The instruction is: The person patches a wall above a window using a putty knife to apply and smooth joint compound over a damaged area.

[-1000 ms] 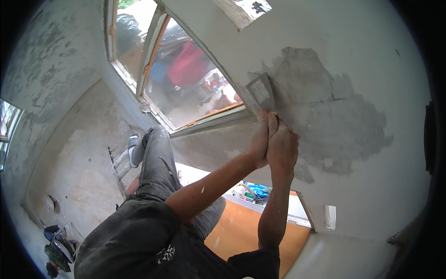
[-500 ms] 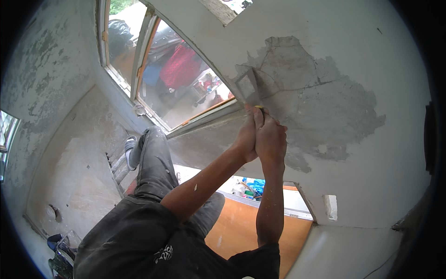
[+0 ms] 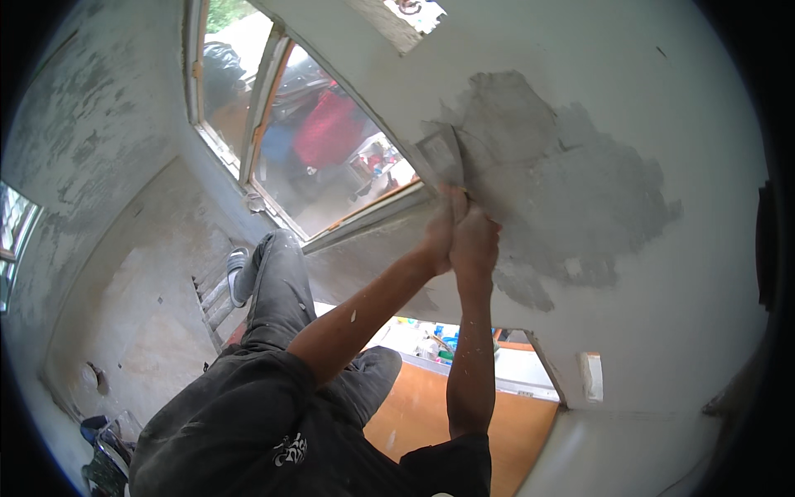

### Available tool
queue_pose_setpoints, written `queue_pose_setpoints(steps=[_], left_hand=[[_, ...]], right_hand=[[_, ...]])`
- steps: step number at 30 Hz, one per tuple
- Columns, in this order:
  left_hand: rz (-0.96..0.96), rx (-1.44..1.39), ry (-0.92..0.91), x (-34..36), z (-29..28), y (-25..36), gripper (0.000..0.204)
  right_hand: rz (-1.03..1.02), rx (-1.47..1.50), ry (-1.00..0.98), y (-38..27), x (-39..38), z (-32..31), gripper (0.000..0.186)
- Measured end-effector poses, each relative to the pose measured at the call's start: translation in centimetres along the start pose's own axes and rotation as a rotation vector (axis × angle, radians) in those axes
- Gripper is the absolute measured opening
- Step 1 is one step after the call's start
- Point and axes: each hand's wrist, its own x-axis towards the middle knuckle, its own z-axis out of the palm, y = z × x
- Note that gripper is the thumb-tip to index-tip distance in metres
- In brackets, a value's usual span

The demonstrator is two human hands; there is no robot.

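Observation:
A wide metal scraper lies with its blade against a rough grey patch of peeled coating on the white wall, close beside the window's edge. My left hand and my right hand are closed together round its handle, which is mostly hidden by my fingers; both are a little blurred. My forearms reach up from my dark shirt, with white flecks on them.
A window with bags and clutter behind its glass is left of the patch. Small openings cut the wall. An orange board lies below. My bent leg, in a sandal, is near a slatted piece. Dark items sit lower left.
Both hands and the scraper have moved slightly left and, from a second ago, upward in the view; the wall and window have shifted a little too. The grip is unchanged.

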Motion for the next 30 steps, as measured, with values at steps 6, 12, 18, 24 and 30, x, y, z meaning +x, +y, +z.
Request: queue_pose_setpoints(steps=[6, 12, 18, 24, 30], left_hand=[[0.024, -0.055, -0.014, -2.0, 1.3, 1.0, 0.065], [-0.054, 0.081, 0.076, -1.8, 0.2, 1.7, 0.061], [0.015, 0.116, 0.033, -2.5, 1.8, 1.9, 0.071], [0.045, 0.565, -0.073, -1.2, -3.5, 2.2, 0.061], [0.054, 0.212, 0.320, -4.9, -5.8, 3.5, 0.065]], right_hand=[[-0.023, 0.046, -0.001, -1.5, -1.2, -1.1, 0.050], [-0.005, 0.101, 0.032, -0.5, 0.1, 2.5, 0.052], [-0.007, 0.174, -0.010, -1.1, -1.2, 0.5, 0.052], [-0.022, 0.293, 0.017, -1.3, -1.2, 2.4, 0.051], [-0.023, 0.312, -0.177, -1.8, -2.0, 8.0, 0.051]])
